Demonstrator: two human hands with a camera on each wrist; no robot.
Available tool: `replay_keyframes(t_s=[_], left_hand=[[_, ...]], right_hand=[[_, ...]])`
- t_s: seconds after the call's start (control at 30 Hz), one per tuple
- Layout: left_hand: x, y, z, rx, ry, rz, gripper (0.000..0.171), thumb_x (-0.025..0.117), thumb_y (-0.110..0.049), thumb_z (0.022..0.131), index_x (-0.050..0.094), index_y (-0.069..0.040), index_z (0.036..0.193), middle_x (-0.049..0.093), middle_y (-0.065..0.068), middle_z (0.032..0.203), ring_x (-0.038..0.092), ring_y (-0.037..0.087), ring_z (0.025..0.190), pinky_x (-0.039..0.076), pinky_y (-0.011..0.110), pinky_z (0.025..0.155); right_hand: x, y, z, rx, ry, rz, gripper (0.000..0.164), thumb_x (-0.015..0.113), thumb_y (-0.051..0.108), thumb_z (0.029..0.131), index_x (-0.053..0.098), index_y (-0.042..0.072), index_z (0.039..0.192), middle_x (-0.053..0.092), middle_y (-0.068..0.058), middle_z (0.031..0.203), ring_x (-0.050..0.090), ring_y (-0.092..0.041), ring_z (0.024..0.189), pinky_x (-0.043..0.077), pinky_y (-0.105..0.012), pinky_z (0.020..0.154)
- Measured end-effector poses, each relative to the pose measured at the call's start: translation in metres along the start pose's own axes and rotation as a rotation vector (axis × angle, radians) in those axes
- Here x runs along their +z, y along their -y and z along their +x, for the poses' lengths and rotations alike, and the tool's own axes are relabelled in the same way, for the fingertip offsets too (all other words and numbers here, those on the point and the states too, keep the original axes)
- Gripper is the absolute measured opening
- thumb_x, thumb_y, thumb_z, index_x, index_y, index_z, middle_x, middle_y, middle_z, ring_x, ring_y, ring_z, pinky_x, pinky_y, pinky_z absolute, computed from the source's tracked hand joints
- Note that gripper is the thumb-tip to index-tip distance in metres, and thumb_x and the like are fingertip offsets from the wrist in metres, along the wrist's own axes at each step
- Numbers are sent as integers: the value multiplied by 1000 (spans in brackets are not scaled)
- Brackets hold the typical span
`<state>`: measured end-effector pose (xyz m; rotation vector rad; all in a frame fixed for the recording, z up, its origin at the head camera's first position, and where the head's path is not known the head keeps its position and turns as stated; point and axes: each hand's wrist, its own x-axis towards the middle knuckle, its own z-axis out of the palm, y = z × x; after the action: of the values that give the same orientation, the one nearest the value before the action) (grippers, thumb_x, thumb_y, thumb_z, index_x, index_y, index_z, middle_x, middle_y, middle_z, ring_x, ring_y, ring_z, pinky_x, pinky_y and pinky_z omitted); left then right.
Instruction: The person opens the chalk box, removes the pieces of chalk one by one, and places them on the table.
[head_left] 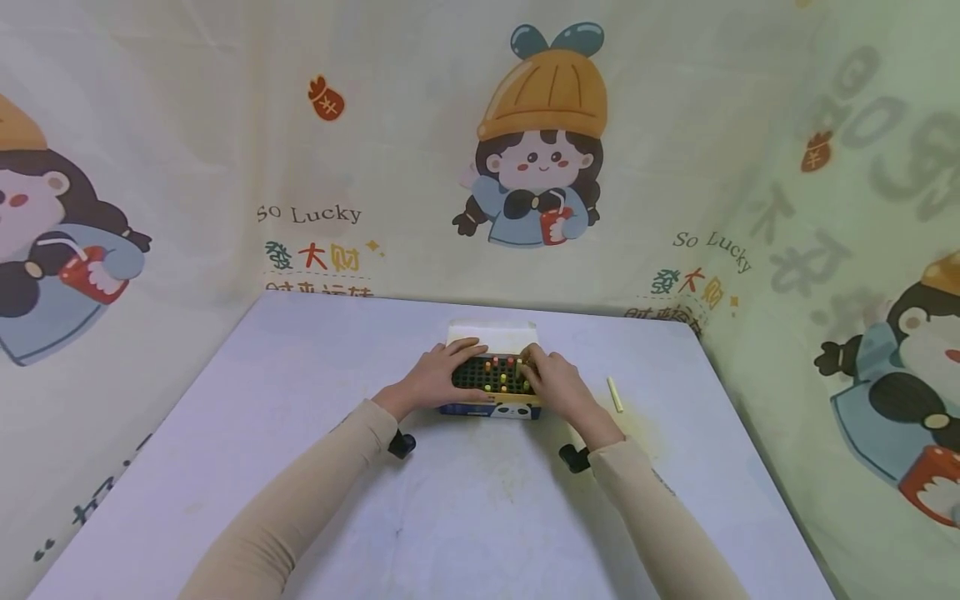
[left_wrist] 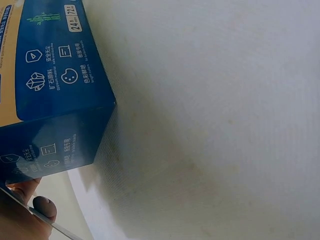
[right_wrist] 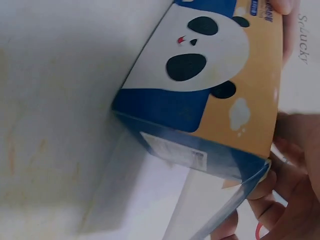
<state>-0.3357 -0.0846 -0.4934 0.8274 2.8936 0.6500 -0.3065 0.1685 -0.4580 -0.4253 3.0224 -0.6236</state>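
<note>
Left grip (head_left: pixel 433 379) clasps the chalk box (head_left: pixel 474 409): keep it steady. Work right grip (head_left: pixel 557 382) gently beside the chalk sticks (head_left: pixel 503 379); whether it pinches one cannot be told.

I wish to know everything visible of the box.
The box looks like cardboard, blue and tan, with a panda face on its front. It sits on the table, flap open at the back, showing a dark holed insert with several coloured sticks. The left hand holds its left side; the right hand is at its right.
</note>
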Motion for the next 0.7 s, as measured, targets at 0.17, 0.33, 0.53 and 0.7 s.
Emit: replay_keyframes(t_s=[0.17,0.33,0.53,0.7], left_hand=[[-1,-1,0,2,5,-6,92,68,-73,86,33,-37,163,26,-6,171,43,39,137,37,66,109],[-1,-1,0,2,9,-8,92,68,-73,86,33,-37,163,25,-7,171,43,39,138,37,67,109],[-1,-1,-1,-10,0,-11,92,69,-74,85,34,-38,162,26,-8,170,42,38,139,36,67,110],[0,-2,-2,-9,-8,-21,92,69,-74,85,35,-37,162,27,-7,170,43,38,138,37,66,109]], right_hand=[[-1,2,2,2,-5,24,21,65,27,104,69,9,114,69,-6,95,58,-20,85,52,-40,74],[0,4,2,17,-24,54,19,67,25,103,71,8,111,72,-5,94,59,-20,84,53,-40,75],[3,7,1,48,-34,37,19,67,24,102,70,7,110,69,-6,90,59,-20,81,51,-38,69],[5,10,1,82,-53,-1,21,66,25,102,67,6,112,67,-8,90,57,-24,85,51,-44,72]])
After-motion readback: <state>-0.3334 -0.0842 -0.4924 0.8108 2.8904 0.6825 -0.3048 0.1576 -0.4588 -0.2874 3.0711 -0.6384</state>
